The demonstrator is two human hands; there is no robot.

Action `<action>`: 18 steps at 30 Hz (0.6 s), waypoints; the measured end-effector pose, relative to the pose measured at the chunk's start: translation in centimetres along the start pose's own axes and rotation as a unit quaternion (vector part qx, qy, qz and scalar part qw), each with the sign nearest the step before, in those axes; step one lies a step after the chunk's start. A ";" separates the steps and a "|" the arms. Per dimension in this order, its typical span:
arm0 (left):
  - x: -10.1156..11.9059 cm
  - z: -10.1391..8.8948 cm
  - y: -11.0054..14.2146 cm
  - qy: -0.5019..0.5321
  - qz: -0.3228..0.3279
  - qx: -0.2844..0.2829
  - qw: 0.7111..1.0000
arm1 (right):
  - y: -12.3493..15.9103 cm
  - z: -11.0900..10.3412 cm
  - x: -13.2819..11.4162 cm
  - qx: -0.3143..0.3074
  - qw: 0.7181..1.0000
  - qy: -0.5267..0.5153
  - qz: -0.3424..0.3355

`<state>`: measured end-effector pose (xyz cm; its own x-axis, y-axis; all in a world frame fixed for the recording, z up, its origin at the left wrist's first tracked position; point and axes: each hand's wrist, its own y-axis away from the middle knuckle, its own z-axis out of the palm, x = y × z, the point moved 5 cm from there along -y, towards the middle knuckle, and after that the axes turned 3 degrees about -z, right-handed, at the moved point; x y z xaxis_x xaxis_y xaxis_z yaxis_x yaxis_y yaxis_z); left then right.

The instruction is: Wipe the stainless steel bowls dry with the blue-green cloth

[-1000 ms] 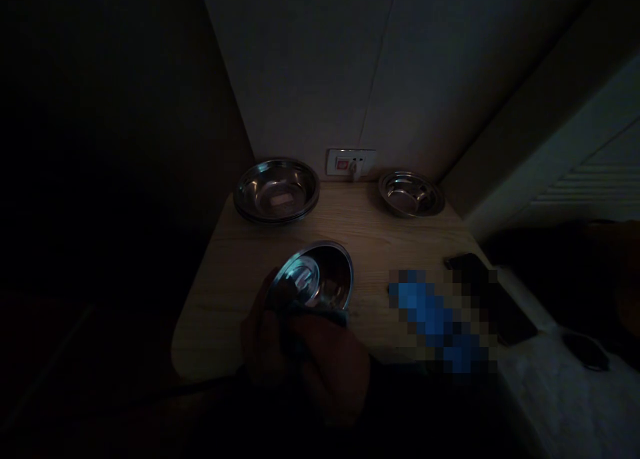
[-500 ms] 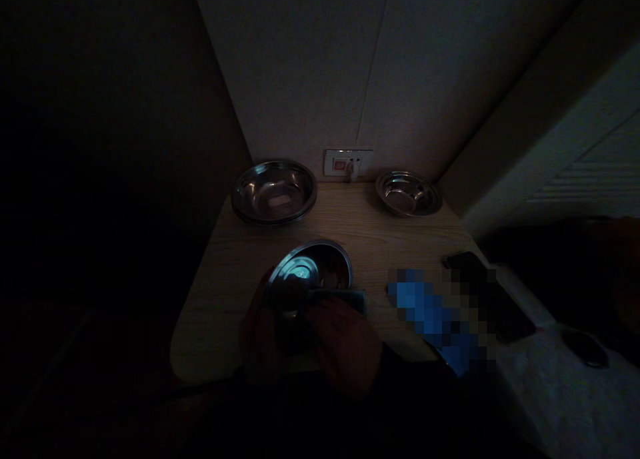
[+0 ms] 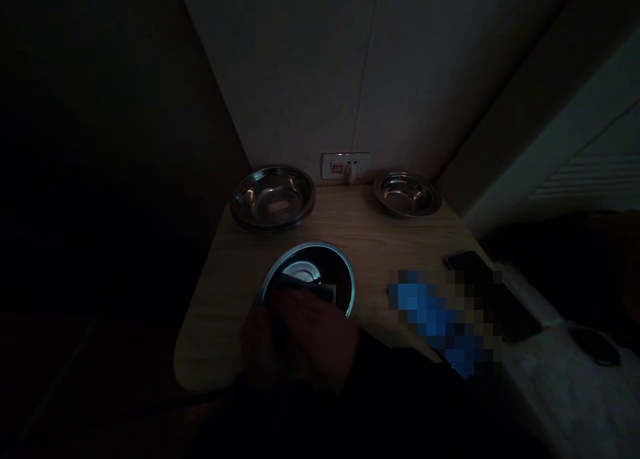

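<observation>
A shiny metal bowl [image 3: 303, 270] is tilted toward me at the near side of the wooden table. My left hand [image 3: 257, 342] grips its near left rim, with most of its fingers lost in shadow. Inside the bowl, my right hand [image 3: 317, 332] is closed on a dark, flat, straight-edged piece [image 3: 326, 291], perhaps a cloth or sponge; the dim light hides its exact kind. That piece lies over the bowl's inner surface, and the right hand covers the near part of the bowl.
Stacked metal bowls [image 3: 273, 199] stand at the table's [image 3: 215, 299] back left. Another metal bowl [image 3: 407, 194] sits back right, with a wall socket [image 3: 345, 166] between. A lit blue, pixelated object [image 3: 425, 312] and a dark phone [image 3: 493, 296] lie right. A dark oval object [image 3: 595, 347] rests farther right.
My right hand has moved left and slightly up with the dark flat piece, deeper into the bowl. The bowl has turned a little, its rim now rounder in view.
</observation>
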<state>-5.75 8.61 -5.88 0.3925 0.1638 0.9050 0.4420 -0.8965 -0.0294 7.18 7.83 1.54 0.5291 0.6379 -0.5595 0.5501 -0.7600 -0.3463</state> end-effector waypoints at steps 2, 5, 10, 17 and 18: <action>0.7 -0.1 -0.1 -0.020 -0.005 0.011 1.000 | -0.6 -0.1 0.9 0.009 0.999 0.053 0.007; 2.0 0.1 0.0 -0.012 -0.003 -0.003 1.000 | -1.0 -0.3 2.2 0.038 0.992 0.103 0.060; 1.9 0.1 0.2 -0.030 -0.003 -0.006 1.000 | -1.0 0.0 1.3 0.036 0.997 0.049 0.044; -0.6 -0.3 -0.7 -0.055 -0.011 0.028 0.998 | 0.2 0.2 0.1 -0.039 0.999 -0.014 -0.021; -0.7 -0.2 -0.7 -0.035 -0.014 0.019 0.999 | 0.2 0.3 0.3 -0.035 0.999 -0.004 -0.025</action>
<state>-6.47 9.07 -6.39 0.4347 0.2190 0.8735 0.4834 -0.8751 -0.0212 7.21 7.83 1.12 0.4945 0.6736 -0.5493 0.6192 -0.7165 -0.3212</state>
